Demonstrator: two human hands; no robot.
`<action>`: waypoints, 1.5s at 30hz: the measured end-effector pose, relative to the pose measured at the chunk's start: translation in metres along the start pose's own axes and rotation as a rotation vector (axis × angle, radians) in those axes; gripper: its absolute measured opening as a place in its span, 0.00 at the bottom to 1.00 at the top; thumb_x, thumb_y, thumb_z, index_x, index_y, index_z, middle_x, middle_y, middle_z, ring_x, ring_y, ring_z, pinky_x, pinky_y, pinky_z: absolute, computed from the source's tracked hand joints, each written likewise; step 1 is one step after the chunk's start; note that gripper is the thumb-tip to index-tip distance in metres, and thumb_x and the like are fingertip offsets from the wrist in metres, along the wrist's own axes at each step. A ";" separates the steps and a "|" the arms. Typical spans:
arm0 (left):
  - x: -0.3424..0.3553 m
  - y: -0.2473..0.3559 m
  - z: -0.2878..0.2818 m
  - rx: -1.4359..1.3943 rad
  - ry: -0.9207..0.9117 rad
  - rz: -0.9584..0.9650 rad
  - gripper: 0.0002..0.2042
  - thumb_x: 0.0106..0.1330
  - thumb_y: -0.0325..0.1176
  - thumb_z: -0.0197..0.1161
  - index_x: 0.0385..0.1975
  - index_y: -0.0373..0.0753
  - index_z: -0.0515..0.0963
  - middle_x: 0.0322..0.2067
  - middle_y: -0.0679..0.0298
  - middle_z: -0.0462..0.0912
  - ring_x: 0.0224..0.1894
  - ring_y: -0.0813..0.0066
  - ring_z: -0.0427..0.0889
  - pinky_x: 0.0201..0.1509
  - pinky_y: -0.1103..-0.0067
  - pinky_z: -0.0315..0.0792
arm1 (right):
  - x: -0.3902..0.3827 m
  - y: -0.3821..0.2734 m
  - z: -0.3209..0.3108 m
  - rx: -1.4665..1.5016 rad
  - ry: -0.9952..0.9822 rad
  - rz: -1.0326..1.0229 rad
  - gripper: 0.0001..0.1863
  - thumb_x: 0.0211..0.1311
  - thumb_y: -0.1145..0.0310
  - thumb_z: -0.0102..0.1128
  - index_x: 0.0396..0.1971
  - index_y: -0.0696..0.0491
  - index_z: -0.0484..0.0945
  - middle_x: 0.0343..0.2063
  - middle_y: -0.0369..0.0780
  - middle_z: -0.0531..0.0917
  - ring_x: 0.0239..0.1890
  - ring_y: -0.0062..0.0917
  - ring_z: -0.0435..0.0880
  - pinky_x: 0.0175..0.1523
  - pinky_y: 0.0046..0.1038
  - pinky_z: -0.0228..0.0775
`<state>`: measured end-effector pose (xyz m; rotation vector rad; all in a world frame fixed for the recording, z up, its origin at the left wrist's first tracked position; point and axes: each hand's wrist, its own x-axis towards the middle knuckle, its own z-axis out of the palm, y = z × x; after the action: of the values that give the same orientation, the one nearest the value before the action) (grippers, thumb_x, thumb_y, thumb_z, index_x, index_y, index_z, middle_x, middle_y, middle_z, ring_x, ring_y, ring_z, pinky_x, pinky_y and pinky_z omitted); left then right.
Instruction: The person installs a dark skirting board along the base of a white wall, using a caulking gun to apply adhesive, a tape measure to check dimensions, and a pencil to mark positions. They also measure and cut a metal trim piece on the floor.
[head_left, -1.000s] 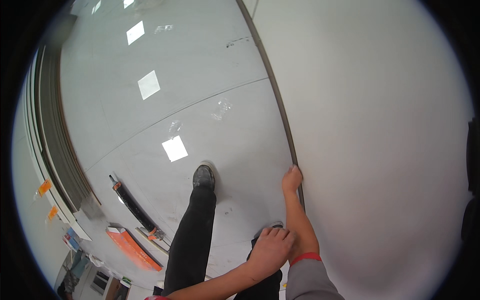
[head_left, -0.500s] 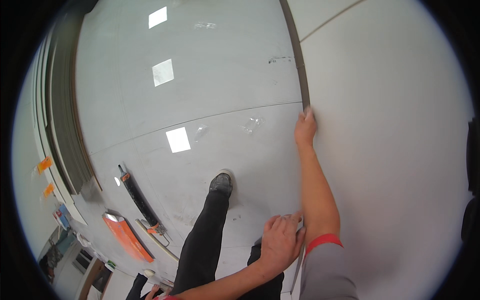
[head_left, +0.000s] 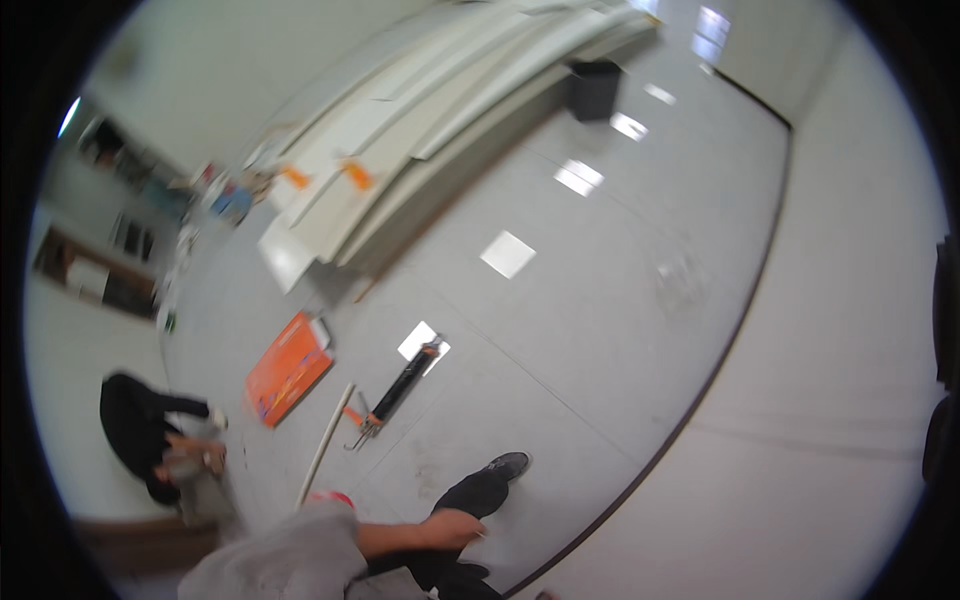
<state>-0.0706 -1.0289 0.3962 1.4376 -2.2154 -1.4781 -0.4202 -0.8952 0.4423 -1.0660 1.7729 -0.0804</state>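
My left hand hangs over my dark-trousered leg, its fingers blurred, so I cannot tell whether it holds anything; my grey sleeve fills the lower centre. My right hand is out of view. Above my left hand on the grey floor lie a black caulking gun with orange parts, a pale pipe and an orange flat package. My shoe stands near the dark strip along the foot of the pale right-hand wall.
A long stack of white panels runs across the back beside a black bin. A person in dark clothes bends over at the left, hands low. Piled items sit beyond the stack's near end.
My view has swung left and up, showing the panel stack and the other person. My hands have left the dark strip; my right hand has gone out of view.
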 end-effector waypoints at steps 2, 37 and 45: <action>-0.042 0.000 -0.087 0.077 0.027 -0.266 0.11 0.65 0.43 0.60 0.41 0.46 0.81 0.37 0.56 0.84 0.43 0.54 0.83 0.46 0.62 0.77 | -0.048 0.026 -0.021 -0.097 -0.129 -0.105 0.17 0.70 0.61 0.55 0.52 0.54 0.79 0.42 0.46 0.86 0.45 0.40 0.85 0.51 0.37 0.76; -0.708 0.191 0.445 -1.638 1.967 -1.547 0.19 0.64 0.46 0.65 0.39 0.32 0.84 0.34 0.55 0.87 0.37 0.65 0.86 0.43 0.68 0.78 | -0.274 -0.430 0.496 -0.793 -1.164 -0.570 0.17 0.72 0.64 0.55 0.55 0.57 0.75 0.42 0.44 0.83 0.45 0.28 0.84 0.45 0.28 0.81; -0.785 0.175 0.454 -1.974 2.442 -1.451 0.15 0.61 0.39 0.68 0.35 0.30 0.83 0.29 0.58 0.85 0.30 0.72 0.83 0.35 0.73 0.76 | -0.371 -0.436 0.712 -1.230 -1.107 -0.639 0.14 0.64 0.67 0.58 0.42 0.61 0.81 0.33 0.43 0.86 0.33 0.29 0.88 0.35 0.31 0.83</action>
<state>-0.0030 -0.1291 0.5922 1.2582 1.4745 -0.0655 0.4377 -0.6181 0.5890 -1.9352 0.2810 1.1128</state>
